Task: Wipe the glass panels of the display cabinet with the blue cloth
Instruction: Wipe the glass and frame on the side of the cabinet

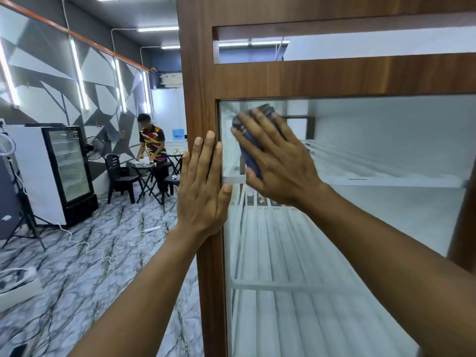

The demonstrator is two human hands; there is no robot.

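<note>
Marbled grey floor [116, 240] spreads out to the left of the display cabinet [201, 73], and that side is where the open room lies. White cables [103, 249] and a power strip [152, 228] trail across it. Farther left of the cabinet stands a glass-door fridge [67, 166] (the small label at its top is too small for us to read), with a black tripod [23, 215] beyond that. Behind the cabinet's left edge, well apart from us, a person [152, 143] in a striped shirt leans over a small folding table [149, 167] beside a black chair [118, 173].

We stand close against the cabinet's front. Our left hand [201, 191] lies flat on its wooden upright, fingers straight and together, the thumb lapping over the edge where wood meets the glass panel [373, 222]. Our right hand [278, 163] is spread flat on that panel near its upper left corner, just under the wooden crossbar, pressing the blue cloth [248, 155] against the glass. The cloth shows at the fingertips and beside the thumb. The two hands are near each other but not touching. Through the glass we see white slatted shelves [283, 253]. At the cabinet's far right another wooden upright [463, 228] closes the panel.
</note>
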